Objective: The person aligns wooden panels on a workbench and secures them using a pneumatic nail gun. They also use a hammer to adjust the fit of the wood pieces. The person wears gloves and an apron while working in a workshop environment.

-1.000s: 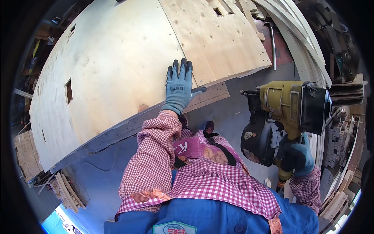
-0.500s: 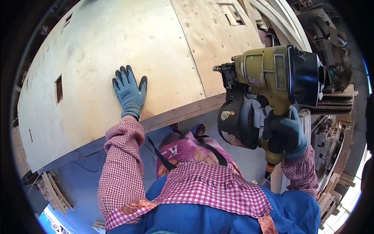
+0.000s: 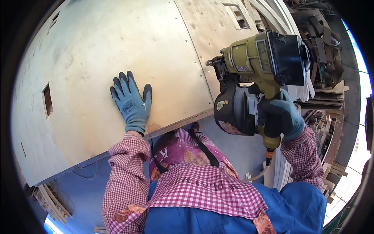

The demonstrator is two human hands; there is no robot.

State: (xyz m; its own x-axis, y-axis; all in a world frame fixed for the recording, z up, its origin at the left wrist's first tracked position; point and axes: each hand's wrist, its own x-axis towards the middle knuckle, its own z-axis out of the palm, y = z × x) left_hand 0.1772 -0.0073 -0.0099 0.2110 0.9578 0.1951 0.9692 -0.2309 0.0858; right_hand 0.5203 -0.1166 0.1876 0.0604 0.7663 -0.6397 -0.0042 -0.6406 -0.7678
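My left hand (image 3: 133, 103), in a blue-grey glove with dark fingertips, lies flat with fingers spread on a large plywood panel (image 3: 89, 74), close to its near edge. My right hand (image 3: 282, 117), gloved alike, grips the handle of an olive-green coil nail gun (image 3: 249, 56) with a black rear cap and a round black magazine (image 3: 235, 111). The gun is held up at the right, over the panel's near right edge, its nose pointing left. An air hose (image 3: 259, 176) hangs from the orange coupling under the handle. Nail heads dot the panel along a seam.
Rectangular cut-outs (image 3: 47, 100) pierce the panel at the left and far right. Long pale boards (image 3: 274, 17) lie beyond its right side. Stacks of wood (image 3: 325, 99) and a scrap heap (image 3: 323, 43) stand at the right. Wood strips (image 3: 52, 201) lie at the lower left.
The nail gun in my right hand has shifted left and slightly up in the view. My left hand stays flat on the plywood while the view has turned a little.
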